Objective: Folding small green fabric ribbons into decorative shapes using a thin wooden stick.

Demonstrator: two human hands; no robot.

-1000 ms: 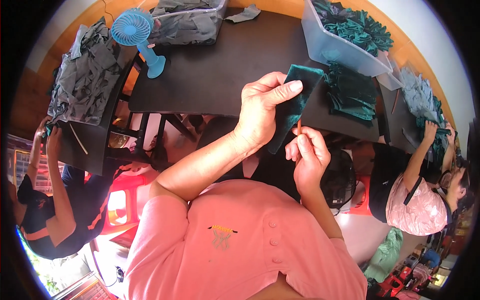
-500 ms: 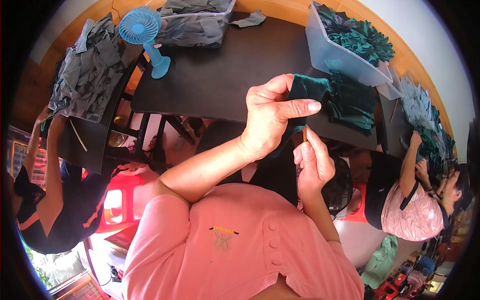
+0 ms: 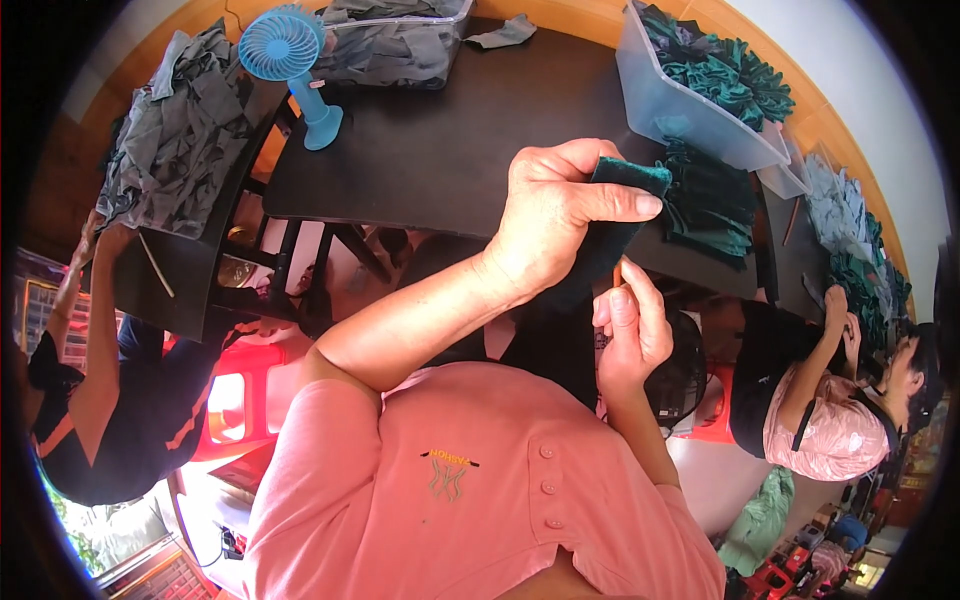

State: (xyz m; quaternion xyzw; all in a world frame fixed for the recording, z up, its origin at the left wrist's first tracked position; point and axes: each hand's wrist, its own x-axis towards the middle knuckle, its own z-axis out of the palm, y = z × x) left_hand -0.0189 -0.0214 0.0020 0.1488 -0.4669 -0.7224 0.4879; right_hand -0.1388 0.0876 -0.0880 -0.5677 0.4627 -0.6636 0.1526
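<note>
My left hand (image 3: 548, 215) is closed on a strip of dark green velvet fabric (image 3: 634, 175), thumb lying across its front. The strip hangs down behind my fingers, so part of it is hidden. Below it, my right hand (image 3: 635, 335) pinches a thin brown stick (image 3: 617, 273), held upright. The stick's upper end meets the lower part of the velvet; whether it is inside the fabric I cannot tell. Just right of the strip, a stack of dark green velvet pieces (image 3: 712, 205) lies on the black table (image 3: 430, 160).
A blue fan (image 3: 318, 118) stands at the table's far left, by a clear bin (image 3: 395, 75) of grey fabric. Another bin (image 3: 690, 115) holds green velvet at the far right. People work at both sides, one by a grey fabric pile (image 3: 185, 140), one by green and pale pieces (image 3: 850, 220).
My left hand and the velvet have shifted slightly right. The stick and my right hand stay close beneath, with less of the stick showing. The person at right has moved their hands.
</note>
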